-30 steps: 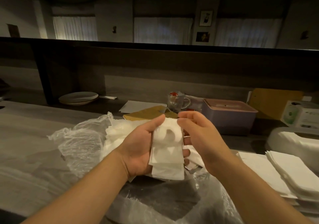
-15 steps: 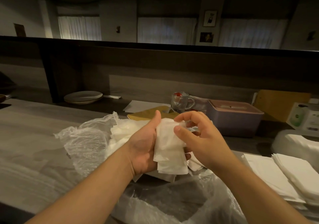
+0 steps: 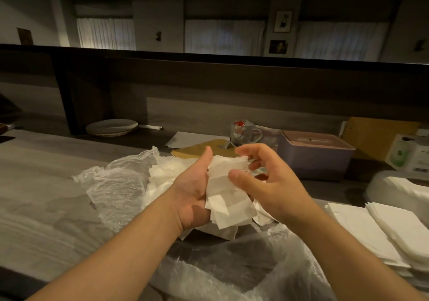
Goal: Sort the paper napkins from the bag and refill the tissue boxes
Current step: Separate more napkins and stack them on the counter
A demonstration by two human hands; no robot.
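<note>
The wad of paper napkins (image 3: 226, 194) sits in my left hand (image 3: 193, 194), which is palm-up with the thumb raised along the wad's left edge and the fingers curled underneath, so that hand is grasping it. The sheets are folded squares, fanned unevenly, with the lower corners hanging past the heel of the palm. My right hand (image 3: 267, 184) is just to the right of the wad, thumb tip resting on the face of the top sheet and the fingers bent above the upper edge; whether they pinch a sheet or only brush it I cannot tell (the fingertips blur against the white paper).

Behind and below both hands lies the crumpled clear plastic bag (image 3: 116, 184), its mouth spread wide on the grey wooden counter (image 3: 41, 184), with more loose napkins heaped inside just beyond my left thumb. To the right of my right forearm are neat stacks of flat napkins (image 3: 399, 233), overlapping one another. Past the right hand's fingers stands a lavender tissue box (image 3: 313, 159) with a pink lid, closed. Beside it, further right, is a white container (image 3: 399, 184) holding white paper. Beyond my left thumb are a glass mug (image 3: 243, 133), some tan paper (image 3: 197, 150), and, further left, stacked plates (image 3: 111, 127).
</note>
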